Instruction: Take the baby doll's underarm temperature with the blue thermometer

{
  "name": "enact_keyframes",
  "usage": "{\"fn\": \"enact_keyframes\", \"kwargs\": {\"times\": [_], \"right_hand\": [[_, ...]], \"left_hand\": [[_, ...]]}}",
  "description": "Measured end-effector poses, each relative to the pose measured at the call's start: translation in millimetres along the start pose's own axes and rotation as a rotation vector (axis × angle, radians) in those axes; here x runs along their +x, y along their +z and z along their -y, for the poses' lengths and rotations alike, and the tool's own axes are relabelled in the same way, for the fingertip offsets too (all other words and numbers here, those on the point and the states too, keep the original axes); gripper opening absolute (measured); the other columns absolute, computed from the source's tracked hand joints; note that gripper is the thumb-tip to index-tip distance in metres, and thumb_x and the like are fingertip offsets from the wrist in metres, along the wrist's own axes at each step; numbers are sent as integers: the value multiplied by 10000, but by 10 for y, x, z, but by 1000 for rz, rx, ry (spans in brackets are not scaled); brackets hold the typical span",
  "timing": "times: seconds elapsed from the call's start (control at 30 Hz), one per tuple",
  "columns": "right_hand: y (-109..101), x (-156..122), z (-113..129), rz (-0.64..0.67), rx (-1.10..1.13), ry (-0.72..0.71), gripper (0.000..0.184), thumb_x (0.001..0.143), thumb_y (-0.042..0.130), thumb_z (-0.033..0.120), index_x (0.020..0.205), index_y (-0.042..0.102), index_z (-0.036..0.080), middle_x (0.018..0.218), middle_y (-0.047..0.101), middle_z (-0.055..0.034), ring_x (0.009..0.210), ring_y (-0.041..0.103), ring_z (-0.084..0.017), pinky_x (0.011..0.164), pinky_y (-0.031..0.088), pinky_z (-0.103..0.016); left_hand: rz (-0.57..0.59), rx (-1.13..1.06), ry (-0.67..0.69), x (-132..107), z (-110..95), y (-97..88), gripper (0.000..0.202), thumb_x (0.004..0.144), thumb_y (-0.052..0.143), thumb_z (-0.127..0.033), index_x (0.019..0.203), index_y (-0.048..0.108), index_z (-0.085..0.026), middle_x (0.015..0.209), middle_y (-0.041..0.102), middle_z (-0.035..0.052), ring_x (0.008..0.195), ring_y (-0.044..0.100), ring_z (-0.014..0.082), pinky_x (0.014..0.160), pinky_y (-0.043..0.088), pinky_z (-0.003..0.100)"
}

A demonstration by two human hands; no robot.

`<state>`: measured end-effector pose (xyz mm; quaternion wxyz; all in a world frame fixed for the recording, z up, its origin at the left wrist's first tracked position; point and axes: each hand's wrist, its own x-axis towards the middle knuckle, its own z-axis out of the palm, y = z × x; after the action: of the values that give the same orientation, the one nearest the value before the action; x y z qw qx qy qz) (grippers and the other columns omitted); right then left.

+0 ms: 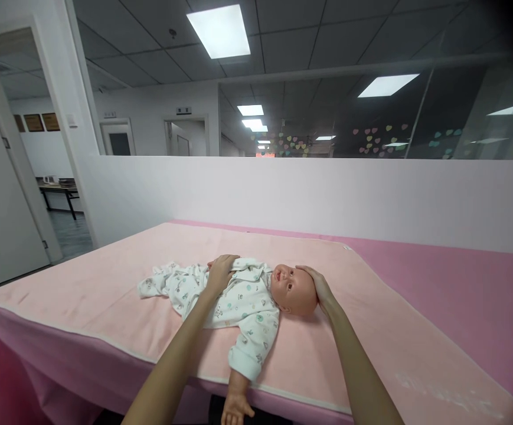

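A baby doll (245, 298) in a white, patterned one-piece lies on its back across a peach pad (118, 319). Its bald head (298, 298) points right and its legs (161, 280) point left. One doll arm (254, 345) stretches toward me, its hand past the pad's front edge. My left hand (222, 273) rests open on the doll's belly, partly hiding the front of the suit. Against the crown of the head, my right hand (318, 286) is laid open, its fingers along the far side. The right thumb is hidden.
Pink cloth (460, 295) shows beneath the pad at the right and hangs over the front edge. Behind stands a low white wall (327, 195) with glass above. An open door (3, 177) is at the left, with a table (61, 189) beyond it.
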<state>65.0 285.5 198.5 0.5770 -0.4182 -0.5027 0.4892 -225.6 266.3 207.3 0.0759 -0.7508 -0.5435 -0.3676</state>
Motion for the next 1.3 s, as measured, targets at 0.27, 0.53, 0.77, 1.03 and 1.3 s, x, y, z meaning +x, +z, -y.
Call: {"fn": "enact_keyframes", "kwargs": {"times": [0.27, 0.53, 0.77, 1.03, 1.3], "right_hand": [[3, -11, 6, -42, -18, -50, 311, 615, 564, 383, 841, 657, 192, 1039, 608, -16, 1004, 526, -211, 825, 423, -277], [11, -17, 11, -59, 38, -44, 312, 582, 595, 389, 804, 666, 182, 934, 650, -20, 952, 549, -204, 828, 417, -286], [20, -39, 33, -20, 15, -26, 308, 585, 583, 420, 724, 675, 161, 817, 671, -28, 850, 581, -214, 763, 435, -297], [14, -28, 17, -47, 12, -58, 281, 584, 582, 396, 732, 675, 176, 871, 663, -20, 900, 562, -208, 791, 426, -288], [24, -56, 53, -72, 2, -76, 286, 577, 588, 382, 769, 673, 187, 898, 659, -22, 925, 556, -206, 812, 415, -291]], "left_hand": [[2, 3, 15, -14, -11, -12, 375, 698, 464, -166, 1069, 501, -210, 1046, 542, 44, 992, 447, 203, 859, 339, 339], [-6, 8, 14, -23, -12, -4, 380, 691, 457, -141, 1062, 504, -211, 1045, 543, 41, 1003, 445, 200, 862, 344, 337], [-9, -5, 11, -27, -25, -23, 373, 694, 454, -148, 1059, 504, -199, 1051, 543, 49, 1009, 447, 201, 871, 342, 342], [-10, -12, 20, -21, -20, -17, 380, 691, 443, -133, 1060, 503, -202, 1048, 546, 46, 1011, 448, 194, 874, 341, 332], [-18, 1, 15, -31, -20, -11, 385, 686, 440, -120, 1056, 507, -202, 1039, 550, 45, 999, 450, 199, 858, 345, 333]]}}
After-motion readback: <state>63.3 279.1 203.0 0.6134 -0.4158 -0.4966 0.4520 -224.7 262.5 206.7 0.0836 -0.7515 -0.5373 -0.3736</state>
